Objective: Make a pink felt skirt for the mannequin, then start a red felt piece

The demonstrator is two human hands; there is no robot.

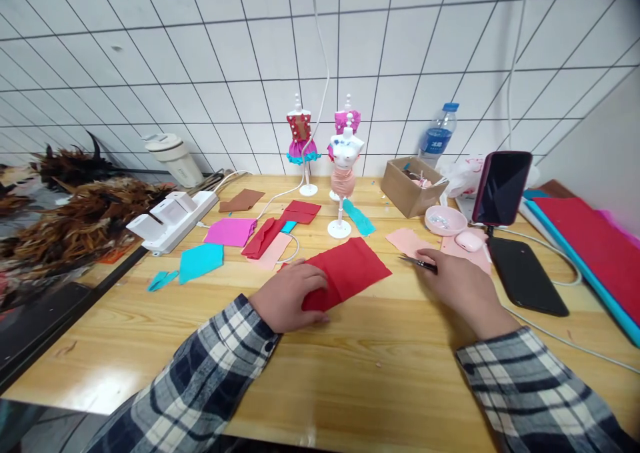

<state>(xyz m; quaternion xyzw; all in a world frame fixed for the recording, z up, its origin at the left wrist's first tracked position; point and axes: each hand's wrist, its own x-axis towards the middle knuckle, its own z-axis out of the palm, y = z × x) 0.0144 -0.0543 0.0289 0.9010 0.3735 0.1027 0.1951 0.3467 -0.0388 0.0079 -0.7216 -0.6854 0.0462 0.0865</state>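
resting on the left end of the red cloth (356, 266), the left hand (293, 296) curves its fingers over it, though whether it pinches or merely presses cannot be told. the cloth lies on the desk (370, 373) just nearer than the small mannequin (347, 149) in the peach skirt, its long axis slanting from near left to far right. well apart from the left, the right hand (457, 286) is closed around a small pointed tool (423, 264), its tip aimed left toward the cloth, beside a pale pink piece (405, 239).
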